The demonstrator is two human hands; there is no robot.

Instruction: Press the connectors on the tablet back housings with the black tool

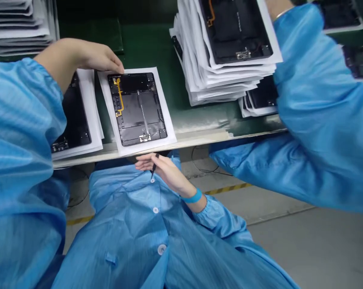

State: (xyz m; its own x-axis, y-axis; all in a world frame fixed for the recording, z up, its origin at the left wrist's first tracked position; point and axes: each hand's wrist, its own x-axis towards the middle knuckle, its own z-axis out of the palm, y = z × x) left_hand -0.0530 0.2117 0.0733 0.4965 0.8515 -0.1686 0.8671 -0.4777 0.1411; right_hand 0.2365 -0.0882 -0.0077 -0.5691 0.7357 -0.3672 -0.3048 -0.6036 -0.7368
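Observation:
My left hand (92, 55) reaches across from the left. Its fingers are bent together at the top edge of an opened black tablet (141, 108), though the fingertips are partly hidden. An orange flex cable (120, 98) runs along the tablet's left side, and a small circuit board sits at its lower edge. Under the tablet lies a white paper sheet (165, 114), reaching the table's front edge. Below that edge, in front of my lap, my right hand (166, 170) holds a thin black pointed tool (153, 171), tip down.
More tablets on paper (92, 120) lie beside my left forearm. A tall stack of paper sheets (226, 84) with tablets stands right of centre. A co-worker's sleeve (308, 72) reaches past it. Another paper stack (21, 34) rises at upper left on the green table (184, 116).

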